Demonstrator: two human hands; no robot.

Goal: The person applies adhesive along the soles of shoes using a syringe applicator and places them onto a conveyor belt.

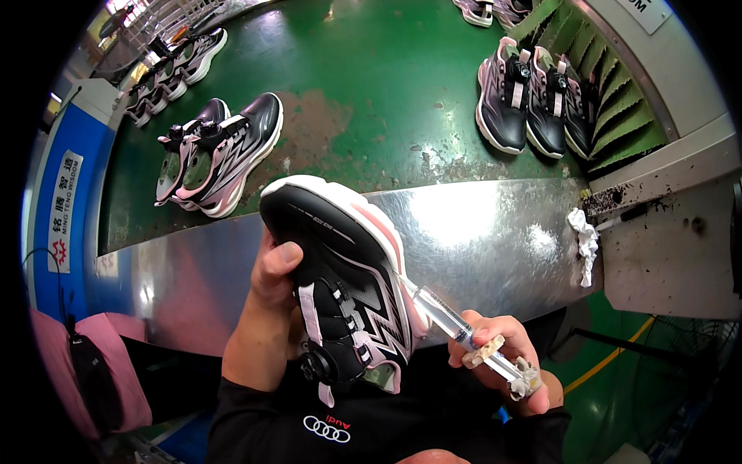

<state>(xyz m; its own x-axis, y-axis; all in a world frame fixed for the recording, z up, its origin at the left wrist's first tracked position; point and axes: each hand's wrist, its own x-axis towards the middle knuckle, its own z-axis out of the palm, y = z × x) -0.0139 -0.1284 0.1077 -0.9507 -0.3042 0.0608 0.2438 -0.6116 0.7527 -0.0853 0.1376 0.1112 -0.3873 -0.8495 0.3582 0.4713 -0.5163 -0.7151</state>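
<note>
Left hand grips a light, stiff-soled black shoe by its side while, at four o'clock, right hand pinches a slippery syringe.

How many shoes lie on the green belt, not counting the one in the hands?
At least 9: two at left, about two upper left, three at right, two cut off at top. Some may be hidden.

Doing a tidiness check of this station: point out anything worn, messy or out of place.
The green belt has a worn brownish patch with chipped paint beside the pair of shoes. A crumpled white rag hangs off the grimy ledge. The syringe in the right hand is crusted with dried residue.
</note>
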